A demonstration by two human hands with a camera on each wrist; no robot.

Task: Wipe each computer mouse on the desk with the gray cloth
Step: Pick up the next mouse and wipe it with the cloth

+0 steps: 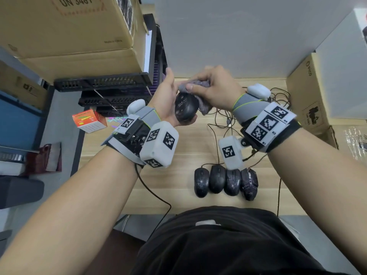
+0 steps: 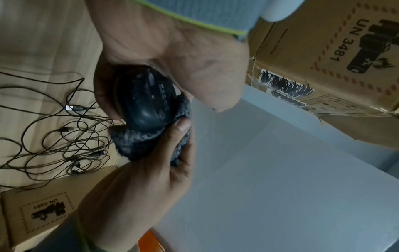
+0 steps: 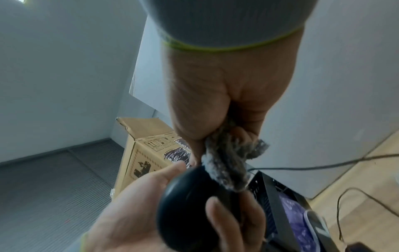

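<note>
I hold one black mouse point(image 1: 186, 107) up in the air above the far half of the worktop point(image 1: 178, 155), in my left hand point(image 1: 168, 100), whose fingers curl around its body. Its underside with the label faces up toward me, and its long axis runs roughly from near to far, a little tilted; which end is the front I cannot tell. My right hand point(image 1: 213, 86) is closed on the gray cloth point(image 1: 198, 84), bunched between thumb and fingers, and the cloth touches the far end and the right side of the mouse. Four other black mice point(image 1: 226, 182) lie side by side in a row near the front edge of the worktop, long axes pointing away from me. Their cables point(image 1: 224, 120) lie tangled toward the far right corner, beside a cardboard box point(image 1: 309, 92).
</note>
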